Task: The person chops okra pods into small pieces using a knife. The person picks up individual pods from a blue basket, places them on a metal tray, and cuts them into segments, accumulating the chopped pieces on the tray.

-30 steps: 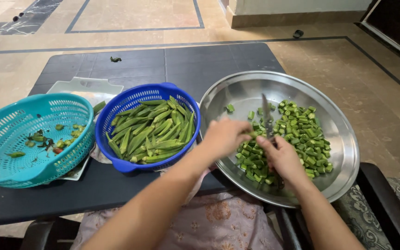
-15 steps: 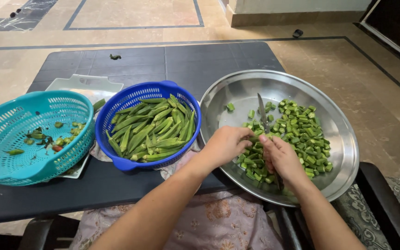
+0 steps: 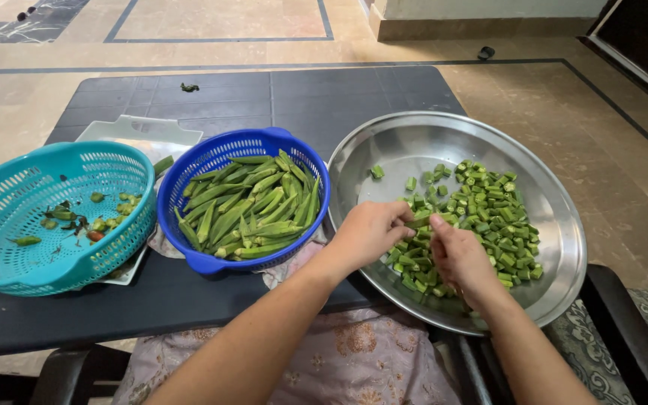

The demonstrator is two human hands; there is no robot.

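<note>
My left hand (image 3: 369, 234) pinches a short green okra pod (image 3: 418, 222) over the near side of a wide steel tray (image 3: 414, 135). My right hand (image 3: 460, 259) is closed right beside it, its thumb touching the pod. The knife it held a moment ago is hidden behind the hand, and no blade shows. A pile of cut okra pieces (image 3: 489, 206) lies in the tray just beyond both hands. A blue basket (image 3: 189, 259) of whole okra pods (image 3: 249, 206) stands to the left of my left hand.
A teal basket (image 3: 9, 225) with okra tops and scraps sits at the far left, partly over a white cutting board (image 3: 144, 135). Everything rests on a black table (image 3: 301, 97). A dark chair arm (image 3: 624, 322) is at the lower right. A tiled floor lies beyond.
The knife blade stood upright above my right hand and has dropped out of sight. Both hands have drawn closer together on the okra pod.
</note>
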